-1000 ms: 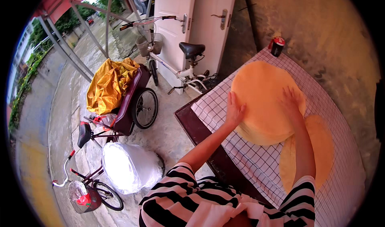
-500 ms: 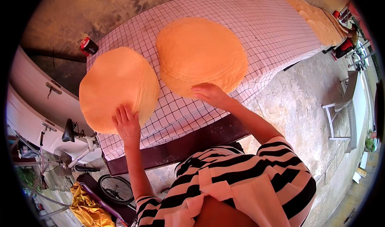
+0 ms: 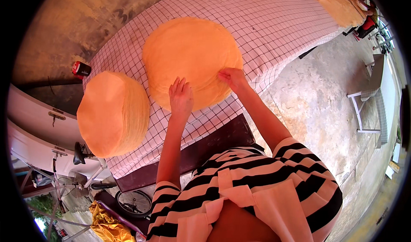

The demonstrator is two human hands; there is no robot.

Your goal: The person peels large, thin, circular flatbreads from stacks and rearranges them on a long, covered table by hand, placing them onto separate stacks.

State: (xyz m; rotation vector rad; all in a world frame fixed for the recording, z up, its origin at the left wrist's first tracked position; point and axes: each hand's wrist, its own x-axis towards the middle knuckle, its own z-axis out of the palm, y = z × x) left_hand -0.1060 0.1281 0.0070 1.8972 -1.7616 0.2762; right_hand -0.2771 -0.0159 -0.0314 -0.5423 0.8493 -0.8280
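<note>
A broad, low stack of thin round orange-yellow flatbreads [image 3: 192, 53] lies on a checked cloth [image 3: 274, 23]. At its right front rim, my right hand [image 3: 233, 79] is closed in a pinch on the edge of a top sheet. My left hand [image 3: 181, 98] hovers at or rests on the stack's near side, fingers stretched out and slightly apart, holding nothing; whether it touches is hard to tell. Left of it stands a taller stack of similar flatbreads [image 3: 105, 113], with its layered side showing and no hand on it.
A red and black can-like container [image 3: 81, 69] stands at the cloth's far left edge. Beyond the table's left end are a bicycle [image 3: 79, 156] and a golden crumpled cover [image 3: 109, 225]. More flatbreads [image 3: 334, 6] lie at the far right, near a person [image 3: 367, 26]. Another table [image 3: 376, 88] stands right.
My left hand has left the left stack and moved right to the broad stack. My right hand has shifted along the rim and now pinches a sheet's edge. The view has turned slightly.
</note>
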